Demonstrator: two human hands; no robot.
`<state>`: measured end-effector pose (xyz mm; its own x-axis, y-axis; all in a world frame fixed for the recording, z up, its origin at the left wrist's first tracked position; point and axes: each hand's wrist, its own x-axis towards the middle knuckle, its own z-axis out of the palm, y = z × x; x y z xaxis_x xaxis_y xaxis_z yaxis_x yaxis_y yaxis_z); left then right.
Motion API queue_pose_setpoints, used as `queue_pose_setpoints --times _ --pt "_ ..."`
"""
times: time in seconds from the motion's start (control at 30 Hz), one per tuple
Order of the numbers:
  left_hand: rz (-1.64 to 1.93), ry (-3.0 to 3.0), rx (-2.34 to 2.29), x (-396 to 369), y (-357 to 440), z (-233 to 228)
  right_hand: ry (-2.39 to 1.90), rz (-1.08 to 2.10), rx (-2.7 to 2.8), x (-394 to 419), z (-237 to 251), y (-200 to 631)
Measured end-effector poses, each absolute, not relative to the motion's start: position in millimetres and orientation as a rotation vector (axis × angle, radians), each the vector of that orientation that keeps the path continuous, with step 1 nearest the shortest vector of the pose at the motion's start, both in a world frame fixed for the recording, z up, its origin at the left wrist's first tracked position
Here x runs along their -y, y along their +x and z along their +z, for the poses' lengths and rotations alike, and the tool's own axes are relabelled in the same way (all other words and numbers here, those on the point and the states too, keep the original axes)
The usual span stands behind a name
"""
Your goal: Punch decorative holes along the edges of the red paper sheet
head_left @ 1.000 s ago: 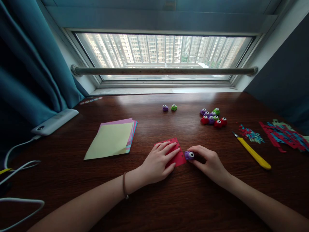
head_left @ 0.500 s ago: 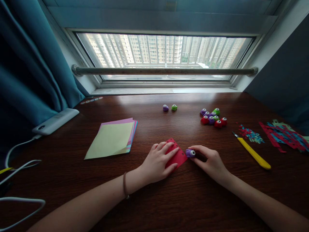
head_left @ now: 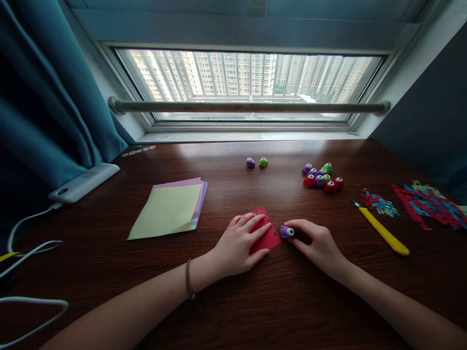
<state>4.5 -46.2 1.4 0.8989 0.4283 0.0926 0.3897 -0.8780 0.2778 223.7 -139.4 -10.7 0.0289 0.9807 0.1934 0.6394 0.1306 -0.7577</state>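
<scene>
My left hand (head_left: 239,245) lies flat with its fingers spread over a piece of red paper (head_left: 272,238), pressing it to the table. Small punched holes run along the paper's upper and right edges; the rest is under my hand. Between the thumb and fingers of my right hand (head_left: 321,244) is a small purple craft punch (head_left: 285,232) with a dark star on its white round button. The punch is at the paper's right corner; whether the paper sits in its slot I cannot tell.
A purple punch (head_left: 250,163) and a green punch (head_left: 263,162) stand farther back. Several more punches (head_left: 319,181) cluster right of them. A yellow-handled craft knife (head_left: 385,232), tiny paper bits (head_left: 381,203) and paper scraps (head_left: 434,206) lie right. Coloured paper sheets (head_left: 164,211) and a white power bank (head_left: 85,182) are left.
The red paper has turned slightly under my left hand, and its right corner has shifted a little left. The punch in my right hand has moved very slightly.
</scene>
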Motion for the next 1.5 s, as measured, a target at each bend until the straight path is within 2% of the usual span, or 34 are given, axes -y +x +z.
queue_pose_setpoints --times 1.5 --pt "0.275 2.798 -0.657 48.1 4.2 -3.5 -1.577 0.62 1.772 140.9 -4.9 218.8"
